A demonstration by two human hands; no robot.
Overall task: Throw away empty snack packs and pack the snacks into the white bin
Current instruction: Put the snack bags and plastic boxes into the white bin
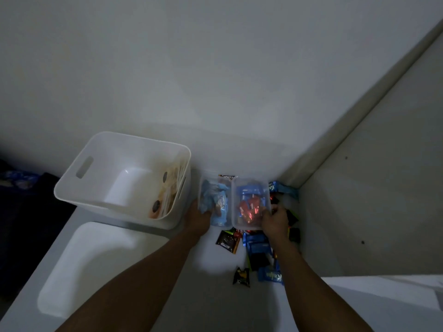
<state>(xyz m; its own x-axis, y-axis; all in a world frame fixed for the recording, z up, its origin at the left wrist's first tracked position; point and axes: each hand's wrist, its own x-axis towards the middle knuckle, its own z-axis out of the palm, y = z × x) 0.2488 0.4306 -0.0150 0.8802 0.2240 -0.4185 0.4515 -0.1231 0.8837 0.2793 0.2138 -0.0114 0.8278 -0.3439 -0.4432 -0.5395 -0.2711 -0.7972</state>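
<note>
A large white bin with handle slots stands at the left and holds a few biscuit packs against its right wall. Right of it stand two small clear tubs side by side. The left tub holds light blue packs; my left hand grips its near left corner. The right tub holds red and blue packs; my right hand holds its near right corner. Loose snack packs lie on the white surface in front of the tubs, under my right forearm.
A white lid or tray lies at the lower left on the surface. Walls meet in a corner just behind the tubs at the right. A dark area lies beyond the surface's left edge. A black pack lies nearest to me.
</note>
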